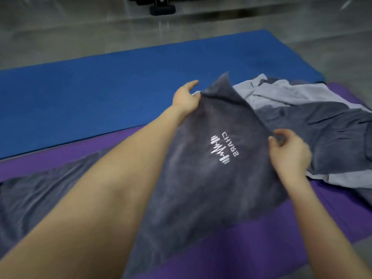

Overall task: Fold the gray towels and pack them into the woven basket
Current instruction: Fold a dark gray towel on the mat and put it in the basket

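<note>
The person holds a dark gray towel (211,178) lifted a little over the purple mat (261,238). The right hand (289,154) pinches its right edge. The left hand (186,97) is at the far edge; through the blur it looks to be gripping there too, with one finger straight. The cloth sags between them: soft, light and limp, so it is best taken by corners or hems and smoothed flat before each fold. More towels (314,125) lie heaped to the right, partly on the blue mat (100,93). No basket is in view.
</note>
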The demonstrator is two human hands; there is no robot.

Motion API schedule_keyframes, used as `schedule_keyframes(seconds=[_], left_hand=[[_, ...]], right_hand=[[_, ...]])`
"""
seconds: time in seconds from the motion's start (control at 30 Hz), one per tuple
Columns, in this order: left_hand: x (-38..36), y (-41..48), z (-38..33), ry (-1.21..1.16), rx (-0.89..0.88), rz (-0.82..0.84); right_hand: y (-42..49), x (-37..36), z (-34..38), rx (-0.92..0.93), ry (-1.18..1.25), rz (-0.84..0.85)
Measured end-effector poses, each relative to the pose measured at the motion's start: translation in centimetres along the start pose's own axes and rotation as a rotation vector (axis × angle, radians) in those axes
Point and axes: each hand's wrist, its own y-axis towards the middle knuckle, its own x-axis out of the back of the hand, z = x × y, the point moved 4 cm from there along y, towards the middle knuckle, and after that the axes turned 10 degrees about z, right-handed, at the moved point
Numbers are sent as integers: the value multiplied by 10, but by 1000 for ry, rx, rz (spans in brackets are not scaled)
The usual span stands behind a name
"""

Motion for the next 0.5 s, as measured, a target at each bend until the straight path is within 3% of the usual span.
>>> schedule_keyframes(seconds=[0.07,0.17,0.37,0.5], left_hand=[[-27,-8,21,-16,57,117],[-42,-40,54,199,59,252],[3,-143,128,537,134,364],[62,-230,180,600,254,323]], right_hand=[[-9,-23,-9,78,-201,16],[-46,-63,-23,246,-361,79],[-135,-136,13,524,-425,352],[-194,-166,68,794,-424,475]])
